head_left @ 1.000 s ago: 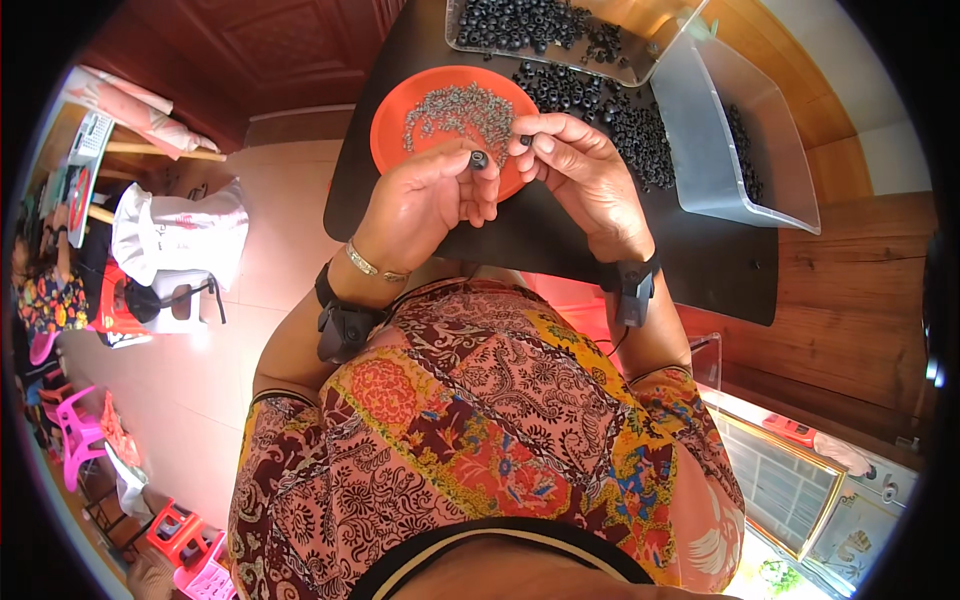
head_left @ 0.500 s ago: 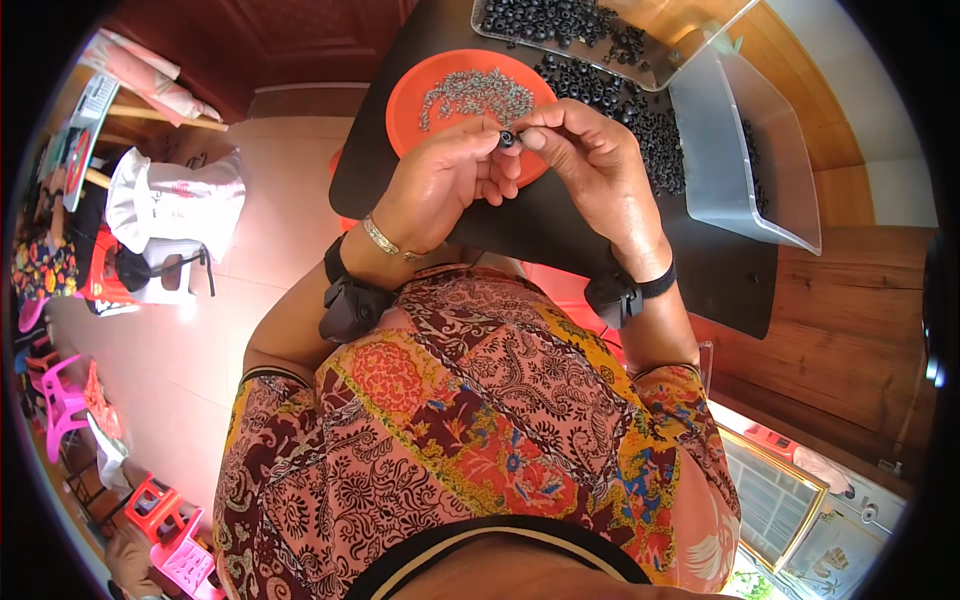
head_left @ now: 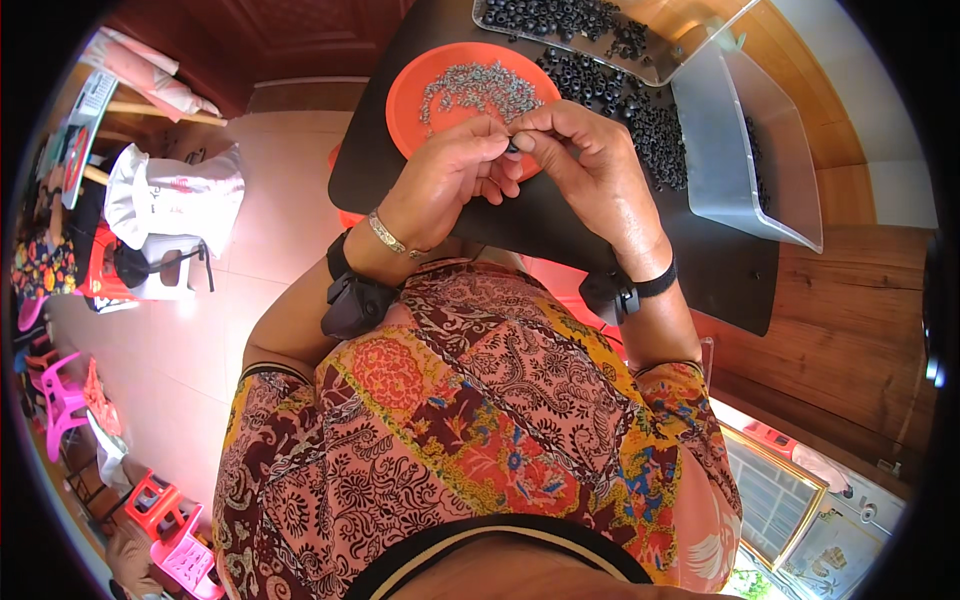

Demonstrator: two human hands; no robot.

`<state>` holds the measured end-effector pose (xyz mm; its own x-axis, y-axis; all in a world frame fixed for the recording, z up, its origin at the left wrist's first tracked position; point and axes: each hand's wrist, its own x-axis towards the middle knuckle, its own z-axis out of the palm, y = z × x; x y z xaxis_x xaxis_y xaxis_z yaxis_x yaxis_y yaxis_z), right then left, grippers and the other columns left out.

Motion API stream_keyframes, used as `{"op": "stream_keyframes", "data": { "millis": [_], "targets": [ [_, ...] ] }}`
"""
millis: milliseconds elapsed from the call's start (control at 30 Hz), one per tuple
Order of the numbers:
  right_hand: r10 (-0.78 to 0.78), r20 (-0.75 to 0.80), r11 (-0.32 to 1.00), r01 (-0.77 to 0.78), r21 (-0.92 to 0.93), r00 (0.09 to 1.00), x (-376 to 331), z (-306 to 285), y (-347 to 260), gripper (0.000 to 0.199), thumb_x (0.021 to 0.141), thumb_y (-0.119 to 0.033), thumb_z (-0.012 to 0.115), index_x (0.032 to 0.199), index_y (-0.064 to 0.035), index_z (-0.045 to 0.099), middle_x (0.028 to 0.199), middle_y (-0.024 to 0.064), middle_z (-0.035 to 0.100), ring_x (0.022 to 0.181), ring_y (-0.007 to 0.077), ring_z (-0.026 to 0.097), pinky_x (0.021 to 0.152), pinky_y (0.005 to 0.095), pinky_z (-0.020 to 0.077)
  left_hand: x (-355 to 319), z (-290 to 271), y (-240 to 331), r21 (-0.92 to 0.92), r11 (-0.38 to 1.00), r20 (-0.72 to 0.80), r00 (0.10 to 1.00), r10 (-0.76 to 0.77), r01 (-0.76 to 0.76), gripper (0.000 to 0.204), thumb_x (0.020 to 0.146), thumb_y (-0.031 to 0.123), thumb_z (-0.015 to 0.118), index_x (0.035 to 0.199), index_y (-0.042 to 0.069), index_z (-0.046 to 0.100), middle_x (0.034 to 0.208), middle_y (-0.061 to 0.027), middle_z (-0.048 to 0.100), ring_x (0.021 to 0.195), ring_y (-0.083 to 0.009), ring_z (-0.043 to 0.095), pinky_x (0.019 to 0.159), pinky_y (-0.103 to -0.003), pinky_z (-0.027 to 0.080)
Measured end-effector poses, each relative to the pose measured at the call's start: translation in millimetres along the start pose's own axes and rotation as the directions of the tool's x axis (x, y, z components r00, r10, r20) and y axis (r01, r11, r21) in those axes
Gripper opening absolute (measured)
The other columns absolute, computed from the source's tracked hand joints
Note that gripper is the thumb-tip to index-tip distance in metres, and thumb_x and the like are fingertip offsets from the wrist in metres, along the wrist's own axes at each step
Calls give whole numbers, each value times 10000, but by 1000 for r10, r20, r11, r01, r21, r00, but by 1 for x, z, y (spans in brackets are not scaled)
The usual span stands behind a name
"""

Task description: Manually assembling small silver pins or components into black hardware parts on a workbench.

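Over the near edge of the dark table [head_left: 715, 265], my two hands meet fingertip to fingertip. A small round black part [head_left: 513, 147] is pinched between them, mostly covered by the fingers. My left hand [head_left: 452, 182] holds it with thumb and forefinger, the other fingers loosely curled below. From the other side, the thumb and forefinger of my right hand [head_left: 592, 172] press on the same part. Just beyond the hands lies an orange-red round plate [head_left: 402, 118] bearing many small silvery metal pieces [head_left: 480, 88].
Loose black ring-like parts [head_left: 590, 85] and smaller black bits [head_left: 655, 145] cover the table right of the plate. A clear plastic bin [head_left: 735, 150] stands tilted there; a clear tray [head_left: 665, 72] of black parts is behind. Leftward, a white sack [head_left: 185, 200] rests on a stool.
The right thumb and forefinger have closed further over the black part, which now shows less. Both hands have shifted only slightly.
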<state>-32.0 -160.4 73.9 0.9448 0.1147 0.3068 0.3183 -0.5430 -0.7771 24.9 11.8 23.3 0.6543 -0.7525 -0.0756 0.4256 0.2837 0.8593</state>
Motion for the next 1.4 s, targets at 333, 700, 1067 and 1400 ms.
{"op": "stream_keyframes", "data": {
  "millis": [333,700,1067,1400],
  "targets": [
    [-142,-213,987,154,42,967,-6,18,7,123,832,27,672,943,-21,653,877,67,661,811,135,634,712,251,523,0,1,-1,-179,984,51,998,30,-21,286,982,247,419,1092,26,562,901,-53,599,813,-153,579,726,-269,450],
    [-229,-290,973,229,-36,929,-12,21,12,195,787,35,703,963,-38,664,916,87,673,840,198,644,726,292,526,1,0,-4,-221,975,96,995,5,16,319,988,253,412,1139,8,550,989,-63,594,839,-151,573,742,-279,454],
    [-269,-137,927,218,-305,953,-10,6,7,200,757,-36,738,950,-31,684,853,91,666,741,203,648,663,297,518,0,-3,-7,-96,995,64,998,-25,31,320,981,267,422,1124,15,556,947,-61,612,836,-156,588,729,-270,444],
    [-247,-173,938,191,-289,953,-12,11,6,348,700,-77,796,1029,-60,683,896,90,657,744,198,645,682,300,526,-2,9,2,-181,983,26,999,-21,26,303,960,247,450,1110,13,572,902,-42,603,798,-134,575,698,-246,445]
  ]
}}
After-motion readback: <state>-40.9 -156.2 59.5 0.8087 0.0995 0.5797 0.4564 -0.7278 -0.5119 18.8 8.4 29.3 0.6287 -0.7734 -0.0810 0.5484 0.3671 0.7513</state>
